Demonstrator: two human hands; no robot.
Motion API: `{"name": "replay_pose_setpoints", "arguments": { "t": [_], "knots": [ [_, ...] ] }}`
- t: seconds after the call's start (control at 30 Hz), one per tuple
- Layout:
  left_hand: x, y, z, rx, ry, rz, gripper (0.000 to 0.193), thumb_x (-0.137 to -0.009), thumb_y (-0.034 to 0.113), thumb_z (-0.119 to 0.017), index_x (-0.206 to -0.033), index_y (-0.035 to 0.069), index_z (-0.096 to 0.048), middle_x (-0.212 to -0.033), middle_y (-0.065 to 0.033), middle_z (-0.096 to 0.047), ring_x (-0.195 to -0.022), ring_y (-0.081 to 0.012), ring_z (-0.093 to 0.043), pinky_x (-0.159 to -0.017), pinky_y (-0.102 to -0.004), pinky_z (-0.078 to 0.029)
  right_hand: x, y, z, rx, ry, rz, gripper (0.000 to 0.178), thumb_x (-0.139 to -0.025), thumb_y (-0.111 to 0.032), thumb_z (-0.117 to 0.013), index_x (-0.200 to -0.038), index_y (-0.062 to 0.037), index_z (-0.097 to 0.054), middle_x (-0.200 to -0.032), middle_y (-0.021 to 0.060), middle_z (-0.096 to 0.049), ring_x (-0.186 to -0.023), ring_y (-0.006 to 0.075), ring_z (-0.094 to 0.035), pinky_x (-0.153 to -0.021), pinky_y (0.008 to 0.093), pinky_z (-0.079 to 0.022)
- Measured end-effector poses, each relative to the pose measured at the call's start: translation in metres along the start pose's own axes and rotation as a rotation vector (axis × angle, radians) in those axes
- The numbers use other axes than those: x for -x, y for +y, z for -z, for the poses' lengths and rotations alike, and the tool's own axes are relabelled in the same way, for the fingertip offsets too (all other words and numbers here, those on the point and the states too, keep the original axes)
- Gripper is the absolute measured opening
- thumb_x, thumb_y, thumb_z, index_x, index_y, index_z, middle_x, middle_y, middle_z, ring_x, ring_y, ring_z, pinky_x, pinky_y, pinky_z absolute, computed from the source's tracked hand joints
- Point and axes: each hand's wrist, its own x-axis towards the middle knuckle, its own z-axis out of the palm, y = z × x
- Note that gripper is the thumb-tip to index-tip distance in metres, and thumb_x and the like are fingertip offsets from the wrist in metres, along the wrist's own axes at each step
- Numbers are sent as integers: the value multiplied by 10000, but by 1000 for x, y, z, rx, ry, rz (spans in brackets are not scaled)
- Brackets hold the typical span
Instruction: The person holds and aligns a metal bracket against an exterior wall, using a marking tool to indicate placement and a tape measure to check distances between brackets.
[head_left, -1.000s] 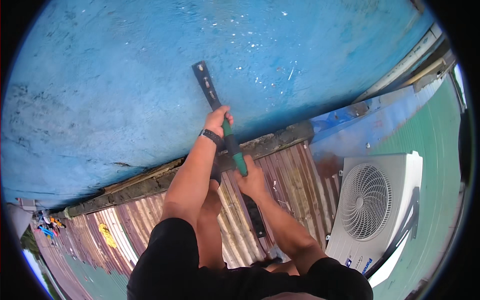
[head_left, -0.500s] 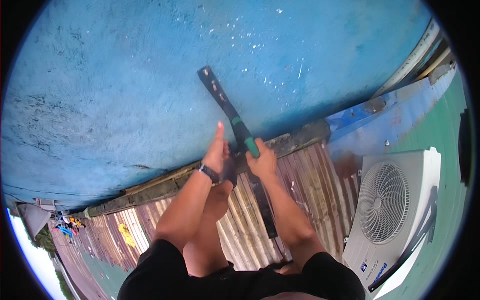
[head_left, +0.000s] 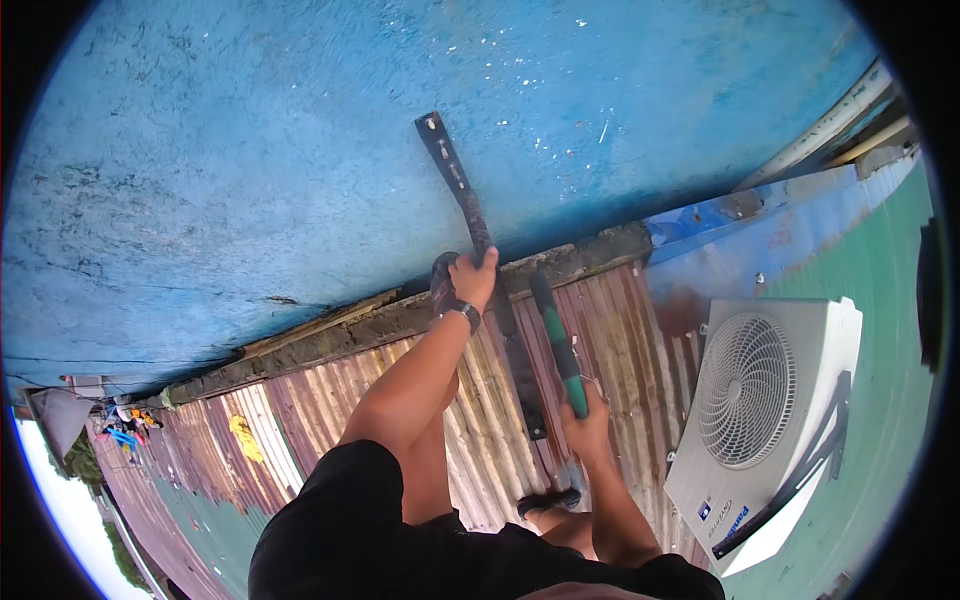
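A black L-shaped metal bracket (head_left: 463, 190) has its slotted arm up against the blue wall; its other arm reaches back toward me over the roof. My left hand (head_left: 474, 280), with a watch on the wrist, is closed around the bracket near its bend. Lower and to the right, my right hand (head_left: 588, 425) grips the end of a long green-and-black handled tool (head_left: 561, 345). That tool points up toward the wall's base, apart from the bracket. Its working end is dark, and I cannot make out its kind.
A concrete ledge (head_left: 350, 330) runs along the base of the blue wall (head_left: 250, 200). My feet stand on rusty corrugated roofing (head_left: 480, 440). To the right sits a white outdoor air-conditioner unit (head_left: 690, 480), with another black bracket (head_left: 790, 485) on it. A yellow cloth (head_left: 245, 438) lies at left.
My left hand has moved up and right and closed on the bracket. My right hand has drawn the green-and-black tool down and right, away from the bracket.
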Motion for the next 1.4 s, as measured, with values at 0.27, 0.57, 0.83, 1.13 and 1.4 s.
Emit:
{"name": "replay_pose_setpoints", "arguments": {
  "t": [0.27,0.57,0.83,1.13,1.4],
  "knots": [
    [53,18,-40,-28,9,57,647,-906,505,-642,-1223,-41,-503,-1025,-293,-695,-992,-481,-673,-886,-519,-534,91,35,77,246,109,-204,206,-812,-80,-661,-1002,-29,-600,-701,174,-614,-595,351,-618,-576,444,-482],
    [54,45,-30,-237,-97,136,779,-903,515,-625,-1340,-96,-417,-1165,-348,-642,-1089,-501,-639,-945,-544,-521,144,41,81,324,36,-299,181,-805,-118,-658,-958,-35,-609,-739,215,-633,-676,428,-653,-619,475,-510],
    [138,34,-32,-245,-19,40,884,-881,431,-698,-1467,-76,-272,-1349,-345,-437,-1238,-496,-494,-1042,-519,-450,174,0,110,279,-47,-359,285,-800,-180,-663,-1052,-56,-622,-792,246,-659,-765,495,-653,-657,535,-516],
    [136,39,-32,-349,18,95,469,-894,199,-623,-1216,-21,-364,-1285,-296,-476,-1135,-501,-578,-924,-540,-522,213,27,138,350,-74,-495,252,-825,-175,-653,-1053,-74,-614,-779,263,-661,-777,489,-670,-648,516,-521],
    [158,26,-31,-454,53,55,810,-879,373,-641,-1469,12,-220,-1357,-362,-452,-1095,-519,-611,-949,-579,-508,261,56,145,268,39,-574,233,-831,-186,-644,-1028,-96,-559,-770,247,-650,-758,505,-642,-637,562,-488]
  ]
}}
